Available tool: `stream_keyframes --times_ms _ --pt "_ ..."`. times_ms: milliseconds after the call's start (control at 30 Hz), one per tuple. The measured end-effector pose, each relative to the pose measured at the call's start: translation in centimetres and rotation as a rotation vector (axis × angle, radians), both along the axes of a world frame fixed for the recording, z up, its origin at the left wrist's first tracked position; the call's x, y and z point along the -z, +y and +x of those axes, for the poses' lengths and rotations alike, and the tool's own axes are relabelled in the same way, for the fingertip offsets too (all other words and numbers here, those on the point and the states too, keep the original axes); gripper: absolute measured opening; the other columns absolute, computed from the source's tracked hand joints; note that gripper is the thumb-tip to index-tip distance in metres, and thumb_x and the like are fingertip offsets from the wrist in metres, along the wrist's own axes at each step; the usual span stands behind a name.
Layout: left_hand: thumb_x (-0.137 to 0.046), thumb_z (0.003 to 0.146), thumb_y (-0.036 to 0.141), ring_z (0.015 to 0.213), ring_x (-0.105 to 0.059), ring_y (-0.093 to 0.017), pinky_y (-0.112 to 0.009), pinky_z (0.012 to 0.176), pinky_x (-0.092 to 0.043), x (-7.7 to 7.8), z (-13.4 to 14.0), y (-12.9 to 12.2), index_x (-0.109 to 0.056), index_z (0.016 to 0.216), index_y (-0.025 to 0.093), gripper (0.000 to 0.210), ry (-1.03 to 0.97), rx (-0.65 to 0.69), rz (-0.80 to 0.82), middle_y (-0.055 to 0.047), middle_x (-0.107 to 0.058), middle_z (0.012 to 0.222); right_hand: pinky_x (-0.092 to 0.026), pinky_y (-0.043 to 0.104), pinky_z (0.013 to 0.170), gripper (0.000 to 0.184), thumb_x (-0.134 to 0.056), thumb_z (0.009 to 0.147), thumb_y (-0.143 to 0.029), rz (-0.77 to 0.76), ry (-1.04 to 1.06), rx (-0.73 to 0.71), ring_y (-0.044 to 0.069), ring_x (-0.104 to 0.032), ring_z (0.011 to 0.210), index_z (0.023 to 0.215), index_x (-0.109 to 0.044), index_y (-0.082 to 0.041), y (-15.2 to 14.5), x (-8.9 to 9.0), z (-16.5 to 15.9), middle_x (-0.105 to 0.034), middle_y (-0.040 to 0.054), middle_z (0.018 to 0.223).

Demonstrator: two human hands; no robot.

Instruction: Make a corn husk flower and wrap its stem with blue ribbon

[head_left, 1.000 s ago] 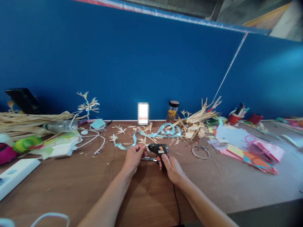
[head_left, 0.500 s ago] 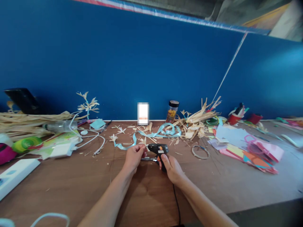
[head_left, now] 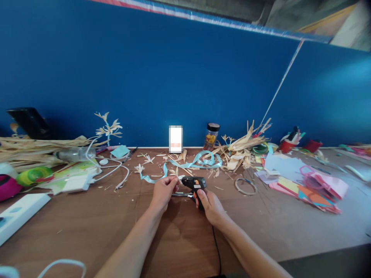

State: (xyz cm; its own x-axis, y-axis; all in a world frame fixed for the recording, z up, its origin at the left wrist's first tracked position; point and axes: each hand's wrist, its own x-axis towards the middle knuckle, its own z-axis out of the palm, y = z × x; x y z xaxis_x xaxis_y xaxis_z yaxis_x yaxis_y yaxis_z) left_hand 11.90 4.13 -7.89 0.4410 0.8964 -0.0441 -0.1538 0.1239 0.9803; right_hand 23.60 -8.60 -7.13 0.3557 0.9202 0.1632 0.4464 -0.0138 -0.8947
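My right hand (head_left: 210, 204) is wrapped round the grip of a black hot glue gun (head_left: 193, 183) with an orange trigger. Its nozzle points left, right at the fingertips of my left hand (head_left: 165, 191). Those fingers are pinched together on a small pale dried-husk flower (head_left: 177, 173), mostly covered by them. Just below the gun lie scissors (head_left: 182, 194), partly hidden. A light blue ribbon (head_left: 155, 180) runs behind my left hand, with another husk flower (head_left: 139, 169) at its left end.
Husk scraps and a looped ribbon (head_left: 207, 159) lie beyond my hands. A lidded jar (head_left: 211, 136) stands by the blue partition. Husk bundles, a power strip (head_left: 21, 216) and white cables are on the left; a wire ring (head_left: 245, 186) and coloured paper (head_left: 307, 191) on the right.
Almost nothing differs. The glue gun's nozzle stays at my left fingertips, and both hands keep their hold; the view has shifted very slightly.
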Motion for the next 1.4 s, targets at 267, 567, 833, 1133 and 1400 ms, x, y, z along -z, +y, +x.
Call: stream_keyframes --times_ms 267,567,833,1133,1400 --pt "-0.064 0.058 0.037 0.045 -0.045 -0.007 -0.02 0.048 -0.037 -0.35 0.01 -0.18 -0.06 0.062 0.011 0.026 -0.021 0.011 -0.01 0.001 -0.055 0.054 -0.036 0.022 0.056 0.044 -0.026 0.085 -0.047 -0.006 -0.003 0.003 0.012 -0.05 0.055 0.07 -0.053 -0.015 0.13 -0.03 -0.16 -0.055 0.0013 0.06" --pt "-0.064 0.058 0.036 0.045 -0.044 -0.007 -0.019 0.047 -0.035 -0.44 -0.1 -0.06 -0.06 0.06 0.012 0.024 -0.004 -0.011 -0.004 0.001 -0.053 0.052 -0.035 0.022 0.055 0.043 -0.026 0.086 -0.045 -0.017 -0.069 0.014 0.012 -0.05 0.057 0.07 -0.053 -0.015 -0.1 -0.07 -0.2 -0.055 0.0016 0.059" --pt "-0.064 0.056 0.035 0.046 -0.046 -0.008 -0.02 0.048 -0.036 -0.19 -0.08 0.12 -0.062 0.061 0.013 0.023 -0.008 -0.024 -0.02 0.001 -0.056 0.053 -0.034 0.021 0.054 0.041 -0.026 0.086 -0.045 -0.024 -0.055 0.007 0.012 -0.05 0.055 0.07 -0.052 -0.016 -0.07 0.03 -0.07 -0.055 0.0008 0.058" --pt "-0.064 0.058 0.031 0.045 -0.044 -0.006 -0.019 0.047 -0.036 0.12 -0.12 0.33 -0.062 0.062 0.011 0.021 -0.027 -0.042 -0.031 0.001 -0.055 0.053 -0.034 0.021 0.054 0.04 -0.026 0.086 -0.043 -0.038 -0.076 -0.009 0.012 -0.05 0.055 0.071 -0.051 -0.016 -0.13 0.31 -0.05 -0.054 0.0005 0.059" --pt "-0.064 0.058 0.03 0.044 -0.045 -0.007 -0.019 0.046 -0.035 -0.31 -0.2 0.25 -0.061 0.061 0.011 0.02 -0.038 -0.048 -0.045 0.001 -0.056 0.053 -0.034 0.021 0.053 0.04 -0.027 0.086 -0.043 -0.068 -0.123 -0.004 0.012 -0.049 0.055 0.07 -0.051 -0.016 -0.28 0.12 -0.06 -0.055 0.0011 0.06"
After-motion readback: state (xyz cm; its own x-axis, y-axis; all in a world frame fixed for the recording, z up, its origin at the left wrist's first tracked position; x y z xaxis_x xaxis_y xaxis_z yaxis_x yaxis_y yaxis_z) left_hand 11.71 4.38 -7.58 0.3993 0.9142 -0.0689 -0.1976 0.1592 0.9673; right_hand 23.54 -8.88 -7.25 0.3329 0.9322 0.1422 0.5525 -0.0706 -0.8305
